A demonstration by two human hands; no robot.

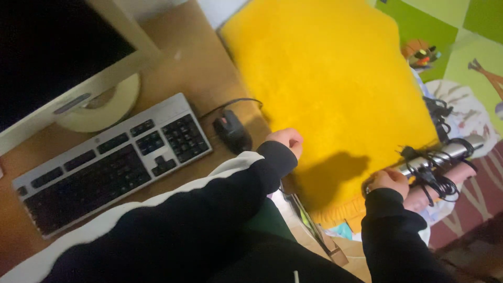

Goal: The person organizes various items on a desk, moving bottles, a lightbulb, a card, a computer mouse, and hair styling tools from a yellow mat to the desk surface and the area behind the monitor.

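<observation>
In the head view, a silver cylindrical tool wound with a black cord is held by the right hand, whose grip is closed around the tool's near end. The tool lies tilted, its far end pointing up and to the right, at the right edge of a large yellow fleece blanket. The loops of cord hang loosely about the tool's middle, and more black cable is seen just beyond it.

The left hand is curled into a loose fist and is raised at the left edge of the blanket; nothing is seen inside its grip. Both arms are covered by black sleeves, the left one edged with a white stripe.

On the wooden desk, to the left, a silver keyboard with black keys is set at a slant. A black mouse lies just beside the keyboard's right end, near the left hand. Behind the keyboard, a monitor with a dark screen stands on a round pale base. A green patterned surface with animal figures is seen at the upper right.
</observation>
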